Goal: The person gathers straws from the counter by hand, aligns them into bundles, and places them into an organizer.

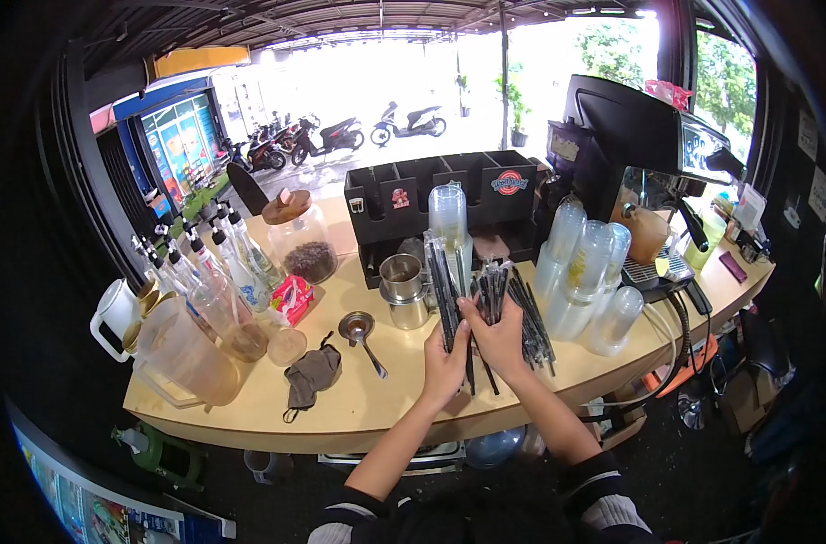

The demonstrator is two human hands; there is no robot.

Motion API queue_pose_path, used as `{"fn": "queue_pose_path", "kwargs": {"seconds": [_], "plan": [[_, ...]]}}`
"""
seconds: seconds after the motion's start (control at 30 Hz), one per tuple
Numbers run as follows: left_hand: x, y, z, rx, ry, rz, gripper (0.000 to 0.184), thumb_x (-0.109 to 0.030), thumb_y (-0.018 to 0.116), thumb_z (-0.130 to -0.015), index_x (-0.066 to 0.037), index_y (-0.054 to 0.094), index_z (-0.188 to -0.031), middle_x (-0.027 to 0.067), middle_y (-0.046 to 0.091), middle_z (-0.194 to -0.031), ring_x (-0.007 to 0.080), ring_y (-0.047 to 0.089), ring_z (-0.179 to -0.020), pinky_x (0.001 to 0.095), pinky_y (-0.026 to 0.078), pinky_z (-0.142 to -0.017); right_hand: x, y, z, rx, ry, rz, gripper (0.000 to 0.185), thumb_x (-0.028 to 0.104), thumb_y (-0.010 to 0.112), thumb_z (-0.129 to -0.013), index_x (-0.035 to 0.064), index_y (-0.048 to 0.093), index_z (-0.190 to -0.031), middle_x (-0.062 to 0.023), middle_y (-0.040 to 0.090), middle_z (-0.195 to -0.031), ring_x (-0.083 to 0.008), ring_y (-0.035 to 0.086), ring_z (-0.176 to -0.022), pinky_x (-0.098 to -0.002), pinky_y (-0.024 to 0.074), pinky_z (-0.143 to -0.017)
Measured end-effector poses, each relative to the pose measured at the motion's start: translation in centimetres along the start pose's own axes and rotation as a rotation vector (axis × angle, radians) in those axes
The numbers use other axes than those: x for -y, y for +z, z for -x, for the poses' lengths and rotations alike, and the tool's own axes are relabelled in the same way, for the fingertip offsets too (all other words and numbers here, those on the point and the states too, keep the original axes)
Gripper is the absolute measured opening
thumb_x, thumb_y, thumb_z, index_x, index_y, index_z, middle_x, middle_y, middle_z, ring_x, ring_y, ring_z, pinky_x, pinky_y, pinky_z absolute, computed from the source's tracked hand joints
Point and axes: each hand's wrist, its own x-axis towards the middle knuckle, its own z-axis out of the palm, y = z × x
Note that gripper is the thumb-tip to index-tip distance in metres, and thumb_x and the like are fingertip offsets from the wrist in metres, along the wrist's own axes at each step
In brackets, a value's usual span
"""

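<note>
Both my hands are closed around bundles of black drinking straws above the front of the wooden counter. My left hand grips an upright bundle of straws, which appears to be in clear wrapping. Close against it on the right, my right hand is wrapped round a second bunch of straws, its tops fanned slightly apart. More black straws lie in a loose pile on the counter just right of my right hand. Stacked clear plastic cups stand behind the bundles. Metal cups are left of my left hand.
A black compartment organizer stands at the back. Cup stacks and an espresso machine occupy the right. Leftward are a metal ladle, dark cloth, a glass jar, pump bottles and a plastic pitcher.
</note>
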Motion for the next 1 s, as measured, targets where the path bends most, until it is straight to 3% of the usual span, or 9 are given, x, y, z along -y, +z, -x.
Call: {"fn": "queue_pose_path", "kwargs": {"seconds": [0.2, 0.4, 0.43, 0.47, 0.57, 0.67, 0.77, 0.87, 1.0], "plan": [[1.7, -0.3, -0.1, -0.024, 0.128, -0.102, 0.022, -0.012, 0.044, -0.090, 0.004, 0.052, -0.104, 0.0050, 0.057, -0.087, 0.0073, 0.050, -0.073, 0.0222, 0.043, -0.062, -1.2, -0.3, 0.5, 0.040, 0.107, 0.008, 0.016, 0.012, 0.063, -0.075, -0.0015, 0.055, -0.072, -0.0014, 0.054, -0.057, -0.0042, 0.045, -0.052, -0.0215, 0.0366, -0.047], [1.9, -1.6, -0.8, 0.038, -0.002, -0.208, 0.023, -0.013, 0.043, -0.090, 0.003, 0.051, -0.105, 0.0019, 0.053, -0.079, 0.0063, 0.052, -0.065, 0.0192, 0.042, -0.058, -1.4, -0.7, 0.8, 0.094, 0.166, 0.024, 0.024, 0.019, 0.060, -0.080, -0.0043, 0.055, -0.074, -0.0017, 0.054, -0.058, -0.0042, 0.044, -0.052, -0.0228, 0.0374, -0.046], [1.8, -1.6, -1.0, 0.030, -0.072, -0.028, 0.024, -0.014, 0.043, -0.090, 0.003, 0.051, -0.105, 0.0013, 0.051, -0.077, 0.0071, 0.054, -0.064, 0.0192, 0.043, -0.057, -0.2, -1.0, 0.6, 0.097, 0.294, -0.098, 0.029, 0.025, 0.056, -0.084, -0.0038, 0.056, -0.077, -0.0023, 0.054, -0.059, -0.0050, 0.045, -0.055, -0.0231, 0.0384, -0.050], [1.6, -1.7, -1.3, 0.022, -0.140, 0.152, 0.024, -0.016, 0.043, -0.090, 0.003, 0.051, -0.105, 0.0007, 0.050, -0.075, 0.0080, 0.055, -0.063, 0.0193, 0.044, -0.056, -2.6, -1.2, 0.0, -0.014, 0.058, 0.012, 0.035, 0.030, 0.050, -0.087, -0.0014, 0.054, -0.074, -0.0037, 0.054, -0.060, -0.0068, 0.049, -0.058, -0.0231, 0.0394, -0.055], [1.3, -2.5, -1.6, 0.044, -0.163, 0.056, 0.028, -0.020, 0.044, -0.090, 0.003, 0.050, -0.105, 0.0012, 0.051, -0.075, 0.0100, 0.056, -0.062, 0.0221, 0.045, -0.053, -1.5, -2.3, -1.8, -0.016, 0.140, -0.217, 0.039, 0.033, 0.043, -0.090, 0.0030, 0.047, -0.066, -0.0037, 0.051, -0.057, -0.0108, 0.052, -0.057, -0.0231, 0.0397, -0.055], [1.4, -3.3, -1.6, 0.097, -0.157, 0.092, 0.032, -0.024, 0.045, -0.090, 0.003, 0.050, -0.106, 0.0016, 0.052, -0.074, 0.0096, 0.054, -0.057, 0.0211, 0.044, -0.051, -0.5, -3.6, -2.7, 0.078, 0.372, -0.575, 0.030, 0.027, 0.047, -0.089, 0.0039, 0.047, -0.070, 0.0017, 0.040, -0.051, -0.0068, 0.035, -0.038, -0.0221, 0.0284, -0.037], [0.8, -3.2, -1.3, 0.158, -0.194, 0.096, 0.030, -0.023, 0.045, -0.090, 0.002, 0.051, -0.106, 0.0053, 0.054, -0.081, 0.0113, 0.055, -0.057, 0.0234, 0.045, -0.051, 0.5, -3.5, -3.0, 0.176, 0.463, -0.531, 0.016, 0.018, 0.053, -0.086, 0.0055, 0.047, -0.079, 0.0032, 0.038, -0.055, -0.0025, 0.030, -0.036, -0.0193, 0.0201, -0.033], [0.9, -3.0, -1.0, 0.122, -0.227, 0.145, 0.031, -0.025, 0.046, -0.089, 0.002, 0.052, -0.104, 0.0063, 0.057, -0.077, 0.0113, 0.054, -0.055, 0.0236, 0.044, -0.050, 1.3, -2.8, -3.1, 0.347, 0.561, -0.460, 0.024, 0.014, 0.061, -0.079, -0.0007, 0.049, -0.094, 0.0051, 0.038, -0.051, -0.0011, 0.030, -0.037, -0.0185, 0.0189, -0.034], [1.1, -3.0, -0.8, 0.182, -0.281, 0.021, 0.032, -0.026, 0.047, -0.089, 0.002, 0.054, -0.103, 0.0055, 0.057, -0.064, 0.0111, 0.053, -0.052, 0.0236, 0.044, -0.050, 1.2, -2.6, -3.4, 0.430, 0.585, -0.396, 0.020, 0.014, 0.064, -0.077, 0.0013, 0.054, -0.088, 0.0070, 0.038, -0.050, -0.0001, 0.026, -0.037, -0.0191, 0.0159, -0.035]]}}
